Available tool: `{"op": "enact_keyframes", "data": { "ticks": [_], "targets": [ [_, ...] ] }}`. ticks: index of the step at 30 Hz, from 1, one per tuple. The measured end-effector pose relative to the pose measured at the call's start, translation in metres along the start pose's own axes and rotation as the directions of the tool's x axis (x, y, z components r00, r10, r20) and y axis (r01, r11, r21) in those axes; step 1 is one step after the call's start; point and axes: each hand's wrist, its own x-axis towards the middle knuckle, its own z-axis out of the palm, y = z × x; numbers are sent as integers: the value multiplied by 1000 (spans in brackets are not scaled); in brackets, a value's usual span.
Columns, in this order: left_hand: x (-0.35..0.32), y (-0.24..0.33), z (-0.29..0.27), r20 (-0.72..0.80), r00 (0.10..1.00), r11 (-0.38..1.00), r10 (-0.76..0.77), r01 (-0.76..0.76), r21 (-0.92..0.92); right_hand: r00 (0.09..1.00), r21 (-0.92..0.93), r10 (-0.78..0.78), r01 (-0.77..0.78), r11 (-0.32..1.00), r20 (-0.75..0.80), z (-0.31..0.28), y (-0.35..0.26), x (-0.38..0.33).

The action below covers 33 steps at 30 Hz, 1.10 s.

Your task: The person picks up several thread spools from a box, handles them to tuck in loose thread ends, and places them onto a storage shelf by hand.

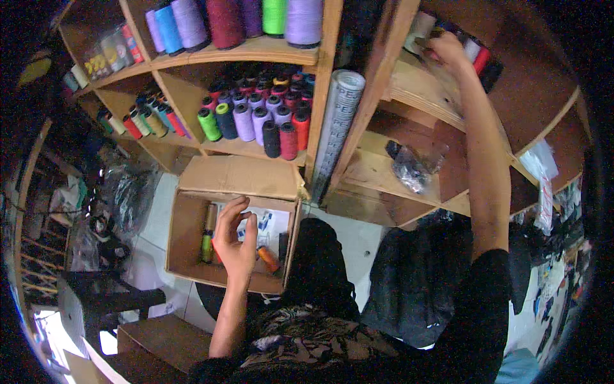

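- Nearest me, my left hand [235, 242] hangs over an open cardboard box [185, 240], fingers loosely curled and half spread — holding nothing that I can make out.
- Inside the box, just right of that hand, an orange thread spool [268, 258] lies on its side, long axis running from near-right to far-left; a green-and-yellow spool [206, 246] stands or leans against the left wall, with a brownish tube [211, 216] just beyond it. The left hand is by far the nearer to all three.
- The orange spool looks small and cylindrical, brightly wound, resting on the pale sheet that lines the box bottom.
- Farther off, wooden shelves [256, 50] carry rows of thread cones — purple, green, red and black on the middle shelf, larger violet, maroon and green ones above.
- A grey-patterned roll [336, 125] leans upright against the shelf post.
- Farthest right, my right hand [448, 50] reaches up into a high cubby, fingers closed around or against small red and white spools [476, 54]; I cannot tell whether it truly grips one.
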Motion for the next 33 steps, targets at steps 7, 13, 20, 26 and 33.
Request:
{"op": "enact_keyframes", "data": {
  "ticks": [7,13,20,26,33],
  "targets": [
    [-7,-39,-79,-323,924,929,-203,286,234,964,895,-246,192,403,-97,-46,-90,-190],
    [-35,-62,-157,-424,893,896,-153,306,320,75,805,-802,-74,589,593,193,-202,-312],
    [-42,-44,-168,-500,806,874,-317,452,175,287,115,-234,376,919,929,495,-166,-451],
    [-63,-53,-188,-569,736,860,-367,502,94,330,12,-150,386,923,932,503,-185,-494],
    [-63,-61,-198,-488,697,775,-525,629,66,302,134,-268,401,906,915,504,-179,-496]
  ]
}}
